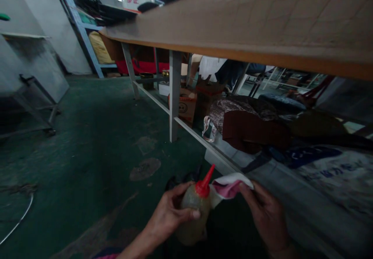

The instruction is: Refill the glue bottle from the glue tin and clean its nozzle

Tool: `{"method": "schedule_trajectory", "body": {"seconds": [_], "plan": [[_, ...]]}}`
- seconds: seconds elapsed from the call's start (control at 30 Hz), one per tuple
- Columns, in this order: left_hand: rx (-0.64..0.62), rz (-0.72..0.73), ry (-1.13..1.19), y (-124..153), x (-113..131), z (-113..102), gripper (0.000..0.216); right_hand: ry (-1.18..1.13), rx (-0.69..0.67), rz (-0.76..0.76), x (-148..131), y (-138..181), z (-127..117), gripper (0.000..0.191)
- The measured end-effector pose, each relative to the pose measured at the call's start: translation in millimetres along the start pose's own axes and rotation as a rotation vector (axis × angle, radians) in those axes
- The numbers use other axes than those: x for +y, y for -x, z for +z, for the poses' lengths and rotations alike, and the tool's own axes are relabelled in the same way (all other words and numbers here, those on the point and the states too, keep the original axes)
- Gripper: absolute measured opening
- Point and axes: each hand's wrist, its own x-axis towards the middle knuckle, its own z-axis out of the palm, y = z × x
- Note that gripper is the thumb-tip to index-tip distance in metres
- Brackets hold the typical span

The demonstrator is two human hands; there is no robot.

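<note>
Left hand (169, 212) wrapped round a cloudy bottle (192, 228), thumb across its front, red nozzle (204, 186) pointing up and leaning right; right hand (269, 216), fingertips pinching pink-and-white cloth (229, 190) beside the bottle's shoulder; brown fabric (252, 130) beyond, then a carton (186, 106) under the long table (233, 23).

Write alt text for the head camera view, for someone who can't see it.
A person's left hand holds a squeeze bottle with a red nozzle, while the right hand pinches a pink-and-white cloth beside it. Beyond them, a long table stands on a green floor, with cardboard boxes and brown fabric beneath.
</note>
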Motion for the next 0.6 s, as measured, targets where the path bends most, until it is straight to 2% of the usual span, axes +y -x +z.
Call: {"method": "schedule_trajectory", "body": {"seconds": [0.1,0.23,0.3,0.4,0.5,0.6], "plan": [[0.137,0.061,-0.17,0.8,-6.2,0.9,0.058,0.017,-0.05,-0.068,-14.3,6.5,4.1,0.016],[0.251,0.242,-0.522,1.6,-14.4,1.5,0.049,-0.006,-0.19,-0.152,-32.2,13.6,19.5,0.018],[0.274,0.385,-0.656,1.2,-19.6,1.3,0.045,0.018,-0.167,-0.158,-35.7,14.1,30.4,0.017],[0.324,0.578,-0.835,-0.2,-28.6,-0.6,0.05,0.049,-0.079,-0.151,-35.6,11.3,44.0,0.013],[0.352,0.674,-0.963,-1.0,-33.9,-4.2,0.058,-0.001,-0.063,-0.136,-34.6,7.5,49.2,0.017],[0.35,0.715,-0.987,-0.4,-33.1,-6.3,0.061,-0.063,-0.093,-0.135,-36.3,4.9,46.5,0.017]]}}
